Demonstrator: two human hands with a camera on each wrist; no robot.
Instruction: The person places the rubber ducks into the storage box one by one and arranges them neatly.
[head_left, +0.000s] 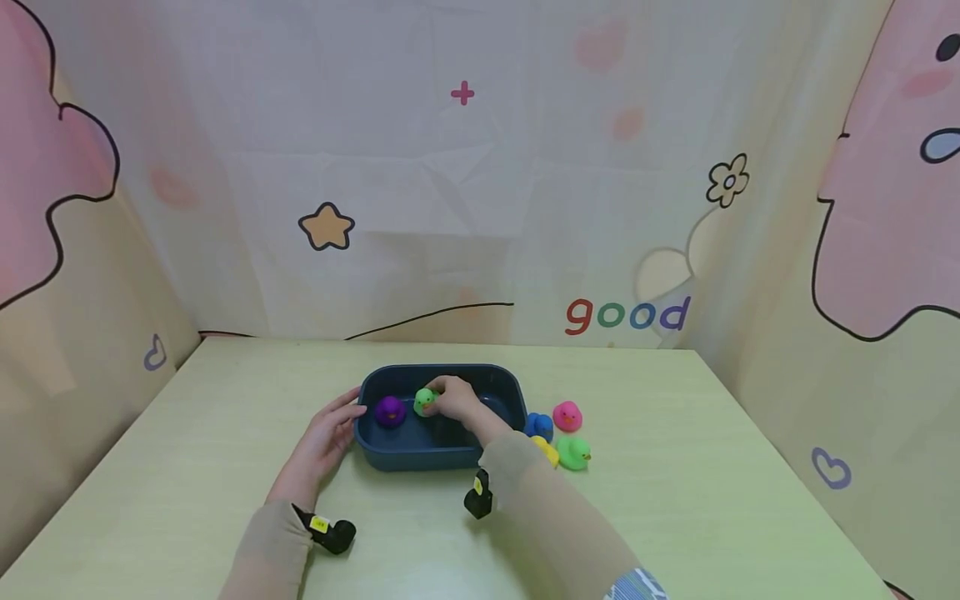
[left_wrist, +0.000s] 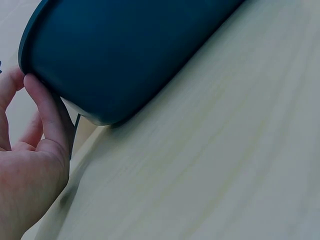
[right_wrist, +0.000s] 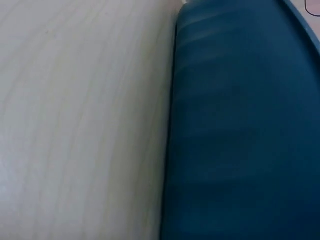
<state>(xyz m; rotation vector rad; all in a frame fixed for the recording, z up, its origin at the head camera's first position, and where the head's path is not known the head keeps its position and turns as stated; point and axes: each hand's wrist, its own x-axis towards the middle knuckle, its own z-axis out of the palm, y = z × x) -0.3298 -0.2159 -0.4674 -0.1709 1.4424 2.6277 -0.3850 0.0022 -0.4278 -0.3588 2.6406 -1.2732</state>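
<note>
A dark blue rectangular bin [head_left: 423, 460] stands on the table. Inside it, toward the left end, sits a purple rubber duck [head_left: 390, 412]. My right hand [head_left: 459, 402] reaches over the bin's front wall and pinches a light green rubber duck [head_left: 424, 401] inside, beside the purple one. My left hand [head_left: 330, 437] rests against the bin's left end, its fingers extended and fingertips right at the rim. In the left wrist view the left thumb [left_wrist: 49, 112] touches the bin's outer wall just under the rim. The right wrist view shows the bin's side wall [right_wrist: 240, 125], not the hand.
Right of the bin lie a blue duck [head_left: 539, 427], a pink duck [head_left: 567, 416], another green duck [head_left: 574, 453] and a yellow duck [head_left: 547, 451] partly behind the right sleeve. The pale wooden table [head_left: 712, 500] meets a printed curtain [head_left: 420, 275] at the back.
</note>
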